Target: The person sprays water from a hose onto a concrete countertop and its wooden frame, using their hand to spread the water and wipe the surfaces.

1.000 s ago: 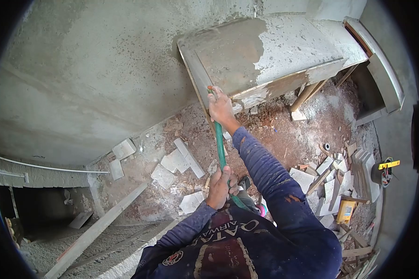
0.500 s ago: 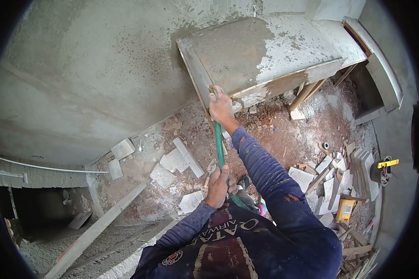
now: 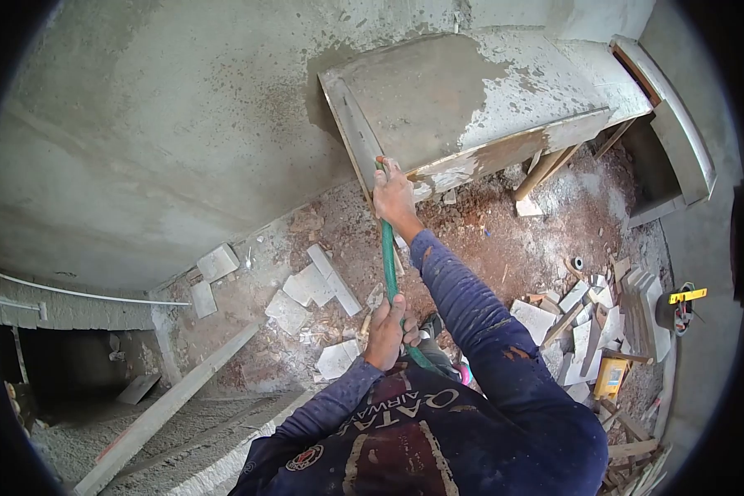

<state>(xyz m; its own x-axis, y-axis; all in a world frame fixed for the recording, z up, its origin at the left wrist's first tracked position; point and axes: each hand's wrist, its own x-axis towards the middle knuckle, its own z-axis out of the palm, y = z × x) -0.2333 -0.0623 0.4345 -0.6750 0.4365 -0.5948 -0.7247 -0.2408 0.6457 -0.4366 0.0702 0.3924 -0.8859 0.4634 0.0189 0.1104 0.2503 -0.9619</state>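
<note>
A green hose runs up from beside my body through both hands. My right hand, on the outstretched arm, is wrapped round it near its orange-red tip. Lower down, close to my chest, my left hand grips the same hose. The tip points toward the near left corner of a concrete slab, which stands out from the wall on wooden props. Dark wet patches cover the slab's left part and its front edge; its right part is paler.
Broken tile pieces lie on the dirt floor at left. A heap of tiles and wood scraps, a yellow container and a dark bucket are at right. A long plank leans at lower left. A wooden prop supports the slab.
My right hand and the hose tip sit slightly lower in view, as does the slab. Both hands keep their grip on the hose. The wet area on the slab looks slightly larger.
</note>
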